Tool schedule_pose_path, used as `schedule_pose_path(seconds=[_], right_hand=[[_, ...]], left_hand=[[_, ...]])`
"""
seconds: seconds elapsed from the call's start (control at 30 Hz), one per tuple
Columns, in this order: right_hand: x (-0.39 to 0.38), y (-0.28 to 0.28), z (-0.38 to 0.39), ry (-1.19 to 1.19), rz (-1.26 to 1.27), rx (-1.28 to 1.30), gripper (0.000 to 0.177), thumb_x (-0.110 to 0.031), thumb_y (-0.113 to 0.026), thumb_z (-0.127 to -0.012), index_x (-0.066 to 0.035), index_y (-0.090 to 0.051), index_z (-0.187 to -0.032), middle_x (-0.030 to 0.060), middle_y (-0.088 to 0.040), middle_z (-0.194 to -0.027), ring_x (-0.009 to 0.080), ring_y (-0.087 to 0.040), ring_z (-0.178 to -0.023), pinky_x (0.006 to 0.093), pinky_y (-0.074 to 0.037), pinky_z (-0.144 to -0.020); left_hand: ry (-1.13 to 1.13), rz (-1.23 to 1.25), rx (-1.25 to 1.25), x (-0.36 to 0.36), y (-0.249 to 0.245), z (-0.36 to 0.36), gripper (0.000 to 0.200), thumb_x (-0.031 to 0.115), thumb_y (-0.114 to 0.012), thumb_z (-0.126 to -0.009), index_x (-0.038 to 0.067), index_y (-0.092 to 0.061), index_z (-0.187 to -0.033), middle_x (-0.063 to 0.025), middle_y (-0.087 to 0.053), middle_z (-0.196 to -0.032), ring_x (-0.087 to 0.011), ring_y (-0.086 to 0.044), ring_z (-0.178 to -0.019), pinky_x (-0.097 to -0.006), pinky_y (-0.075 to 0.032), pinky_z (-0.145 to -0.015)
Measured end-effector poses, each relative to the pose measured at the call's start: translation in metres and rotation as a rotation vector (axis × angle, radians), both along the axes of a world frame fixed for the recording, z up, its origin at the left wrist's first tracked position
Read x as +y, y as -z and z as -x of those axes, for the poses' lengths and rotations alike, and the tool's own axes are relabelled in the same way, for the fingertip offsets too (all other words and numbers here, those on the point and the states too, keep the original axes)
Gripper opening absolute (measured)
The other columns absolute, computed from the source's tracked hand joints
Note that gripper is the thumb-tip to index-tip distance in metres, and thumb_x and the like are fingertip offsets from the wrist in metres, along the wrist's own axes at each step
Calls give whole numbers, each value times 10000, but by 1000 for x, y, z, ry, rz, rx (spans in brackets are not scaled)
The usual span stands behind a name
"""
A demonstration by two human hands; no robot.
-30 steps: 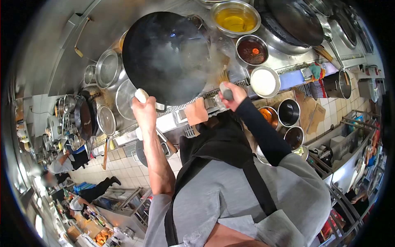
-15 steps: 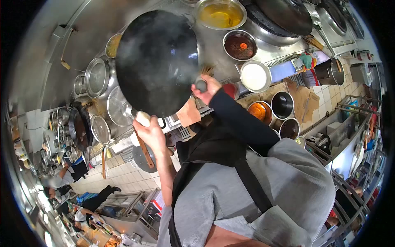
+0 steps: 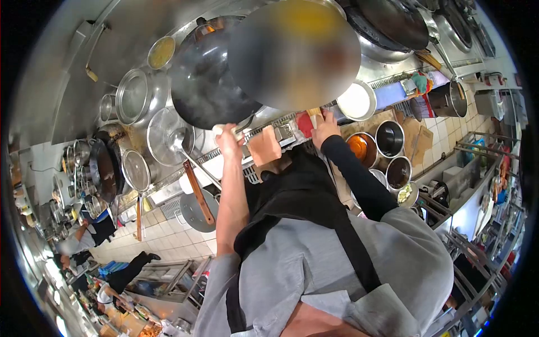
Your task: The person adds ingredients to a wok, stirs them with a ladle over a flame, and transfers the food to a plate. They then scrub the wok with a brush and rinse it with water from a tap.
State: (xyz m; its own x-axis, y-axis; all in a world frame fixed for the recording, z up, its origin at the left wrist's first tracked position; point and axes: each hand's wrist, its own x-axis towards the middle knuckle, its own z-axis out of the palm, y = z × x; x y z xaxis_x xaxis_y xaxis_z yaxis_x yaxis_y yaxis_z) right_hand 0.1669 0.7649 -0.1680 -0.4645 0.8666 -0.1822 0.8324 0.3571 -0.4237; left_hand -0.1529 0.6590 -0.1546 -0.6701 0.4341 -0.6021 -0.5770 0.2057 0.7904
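A big black wok (image 3: 205,84) stands tilted on the steel range, steam rising off it. My left hand (image 3: 229,135) is closed around the wok's cloth-wrapped handle at its near rim. My right hand (image 3: 324,122) rests at the range's front edge with its fingers curled on a bamboo brush (image 3: 313,112), of which only a short pale tip shows above the hand. The hand is just below a white bowl (image 3: 355,100). A blurred patch hides the area right of the wok.
A ladle (image 3: 177,138) lies left of my left hand, with an orange cloth (image 3: 264,146) over the front rail. Sauce bowls (image 3: 362,147) and pots (image 3: 390,137) stand to the right, lids (image 3: 133,95) to the left, another wok (image 3: 393,22) far right. Other people (image 3: 84,236) work at lower left.
The wok has swung back and up onto the range. My left hand followed its handle upward. My right hand dropped from the wok's rim to the front edge of the range.
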Motion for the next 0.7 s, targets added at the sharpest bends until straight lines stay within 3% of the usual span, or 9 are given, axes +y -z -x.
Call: schedule_pose_path(seconds=[0.03,0.07,0.13,0.27,0.33,0.47,0.57,0.67,0.7], right_hand=[[-5,-5,6,-74,-28,47,513,-169,-700,-867,-28,-564,-1341,305,-544,-1289,484,-571,-1201,548,-512,-974],[-12,-9,14,-152,-54,95,483,-167,-685,-869,-8,-577,-1312,315,-550,-1297,477,-569,-1217,545,-513,-974],[-37,-24,40,-322,77,182,358,-192,-656,-891,-6,-640,-1196,289,-653,-1111,472,-671,-991,537,-541,-906],[-109,-13,107,-725,375,69,369,-228,-638,-869,29,-722,-1120,262,-727,-1099,437,-665,-1125,496,-528,-987],[-152,6,144,-880,466,-43,500,-257,-698,-862,23,-675,-1275,255,-726,-1102,438,-676,-1097,486,-521,-1010],[-236,51,208,-737,878,122,513,-387,-740,-895,9,-684,-1217,128,-731,-909,305,-725,-934,421,-575,-862],[-263,74,234,-282,1566,326,469,-372,-772,-900,-7,-670,-1175,62,-705,-865,263,-707,-868,423,-582,-775],[-275,93,252,-210,1505,399,411,-427,-804,-867,-43,-685,-953,88,-720,-876,219,-698,-858,476,-558,-738],[-278,76,254,-144,1255,422,307,-340,-762,-908,-48,-678,-956,102,-723,-891,213,-705,-795,446,-558,-671]], left_hand=[[-45,43,30,8,21,2,494,184,-737,-808,-25,-492,-1183,-157,-635,-1032,-258,-674,-702,-314,-556,-498],[-123,35,29,21,-3,-14,198,107,-651,-878,-5,-576,-1022,-136,-654,-853,-227,-623,-559,-303,-397,-381],[-97,9,34,28,1,-13,245,132,-658,-886,5,-593,-1085,-120,-663,-945,-233,-641,-626,-312,-444,-426],[110,-92,-216,6,-5,7,404,309,-691,-967,21,-559,-1218,-125,-634,-1096,-236,-641,-746,-312,-501,-495],[140,-136,-366,-22,-30,9,428,344,-674,-1002,17,-556,-1251,-133,-639,-1083,-230,-640,-730,-310,-484,-491],[282,-116,-142,-127,-65,16,339,319,-684,-1005,55,-595,-1198,-106,-680,-979,-199,-657,-724,-322,-502,-544],[110,-105,-78,-215,-81,29,308,280,-698,-995,35,-614,-1162,-88,-693,-935,-192,-655,-667,-305,-485,-507],[-84,-147,-52,-309,-86,42,266,274,-672,-1009,40,-629,-1129,-73,-688,-860,-180,-649,-616,-279,-449,-455],[-142,-132,-47,-336,-93,42,260,274,-669,-1011,43,-626,-1123,-72,-683,-854,-179,-644,-602,-275,-438,-446]])
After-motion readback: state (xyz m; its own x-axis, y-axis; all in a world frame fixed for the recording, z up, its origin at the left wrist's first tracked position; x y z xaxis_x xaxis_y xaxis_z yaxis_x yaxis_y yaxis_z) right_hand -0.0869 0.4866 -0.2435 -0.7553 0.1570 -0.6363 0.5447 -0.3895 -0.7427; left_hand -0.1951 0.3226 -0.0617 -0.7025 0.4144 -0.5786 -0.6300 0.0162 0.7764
